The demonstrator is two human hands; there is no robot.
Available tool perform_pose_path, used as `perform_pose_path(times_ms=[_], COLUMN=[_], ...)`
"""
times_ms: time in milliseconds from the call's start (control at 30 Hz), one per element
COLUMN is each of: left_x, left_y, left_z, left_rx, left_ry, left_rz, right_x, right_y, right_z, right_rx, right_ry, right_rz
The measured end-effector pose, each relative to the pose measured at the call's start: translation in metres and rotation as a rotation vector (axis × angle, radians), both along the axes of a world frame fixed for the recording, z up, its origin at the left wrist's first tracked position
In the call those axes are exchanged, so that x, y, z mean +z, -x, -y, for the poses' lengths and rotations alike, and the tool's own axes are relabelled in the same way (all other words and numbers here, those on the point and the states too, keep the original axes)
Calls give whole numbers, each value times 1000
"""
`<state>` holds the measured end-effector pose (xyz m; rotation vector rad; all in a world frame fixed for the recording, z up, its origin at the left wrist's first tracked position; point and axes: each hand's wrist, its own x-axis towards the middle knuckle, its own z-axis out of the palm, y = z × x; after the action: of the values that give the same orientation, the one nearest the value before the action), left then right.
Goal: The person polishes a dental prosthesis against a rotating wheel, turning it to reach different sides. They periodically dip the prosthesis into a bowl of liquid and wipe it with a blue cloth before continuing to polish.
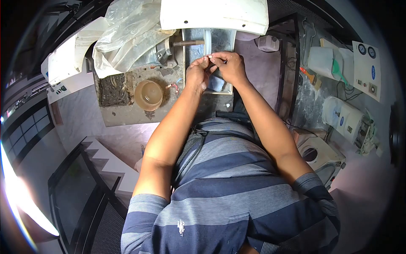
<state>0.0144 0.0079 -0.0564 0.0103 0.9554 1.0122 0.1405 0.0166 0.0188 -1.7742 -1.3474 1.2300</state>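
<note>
My left hand and my right hand meet over a shallow tray, fingers pinched together. Between their fingertips shows a small whitish piece, its kind too small to make out. Just beyond the fingertips stands a pale wheel, seen edge-on, on a brown spindle that comes in from the left. A bluish-white lump lies in the tray below my hands. A white hood covers the tray's far end.
Left of the tray, a brown bowl of cloudy liquid stands by a dark, dirty pan. Clear plastic sheeting drapes over the machine. At right are a white container, a green-handled tool and a gauge panel.
</note>
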Motion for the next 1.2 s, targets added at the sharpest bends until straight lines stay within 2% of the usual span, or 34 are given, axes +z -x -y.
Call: perform_pose_path(times_ms=[67, 133, 267, 333, 567, 633, 767, 833, 867, 933, 1200], left_x=[2, -2, -3, 1, 0, -1, 2, 3, 4, 4, 7], left_y=[0, 0, 0, -1, 1, 1, 2, 1, 1, 2, 4], left_z=[0, 0, 0, 0, -1, 0, 0, -1, -1, -2, -2], left_rx=[-18, -22, -19, -17, -32, -29, -32, -28, -22, -25, 19], left_ry=[12, 7, -10, -13, -15, 7, 34, 34, 33, 20, 34], left_rz=[-3, 15, 55, 51, 31, 13, -63, -68, -74, -79, -75], right_x=[2, -5, -8, -9, -9, -2, -34, -15, -15, -17, -17], right_y=[0, -1, -2, -2, -1, 0, -9, -7, -8, -10, -4], right_z=[-1, -3, -1, 0, 2, 0, -4, -6, -6, -6, -7], right_rx=[3, 63, 100, 110, 86, -5, -16, -126, -125, -189, -180], right_ry=[66, -33, -143, -295, -355, 13, 16, 259, 258, 354, 330], right_rz=[-26, 161, 174, 215, 238, -59, -107, -257, -256, -427, -384])
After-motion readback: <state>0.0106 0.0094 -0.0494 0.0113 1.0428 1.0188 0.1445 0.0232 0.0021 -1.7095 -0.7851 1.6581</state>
